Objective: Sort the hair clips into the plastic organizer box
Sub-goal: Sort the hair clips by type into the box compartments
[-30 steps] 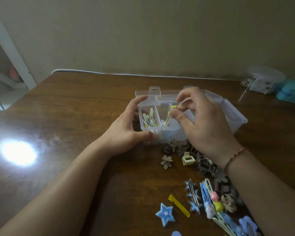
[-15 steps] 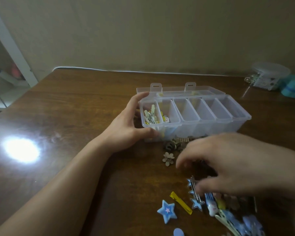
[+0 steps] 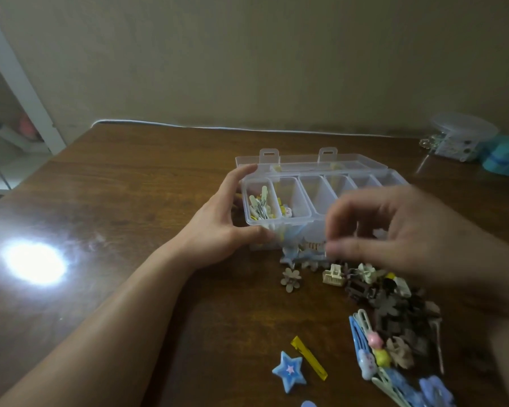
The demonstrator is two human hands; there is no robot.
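A clear plastic organizer box [image 3: 291,222] stands open on the brown table, its lid laid back. My left hand [image 3: 218,227] grips its left end. The leftmost compartment holds several cream and yellow clips [image 3: 260,205]; the one beside it holds a few small pieces [image 3: 287,211]. My right hand [image 3: 409,236], blurred, hovers in front of the box and pinches a blue star clip [image 3: 299,255]. Below it lie a pile of brown and cream clips [image 3: 388,304], a beige flower clip [image 3: 291,279], a yellow clip [image 3: 309,358], a blue star [image 3: 288,371] and blue snap clips [image 3: 362,339].
A round clear container [image 3: 462,133] and a teal box [image 3: 506,157] stand at the back right corner. A white cable [image 3: 218,127] runs along the table's far edge by the wall. A bright glare spot [image 3: 33,262] lies on the left of the table.
My right hand left the box, dropped to the loose clips, took the blue star clip and lifted it toward the box front. My left hand has stayed on the box.
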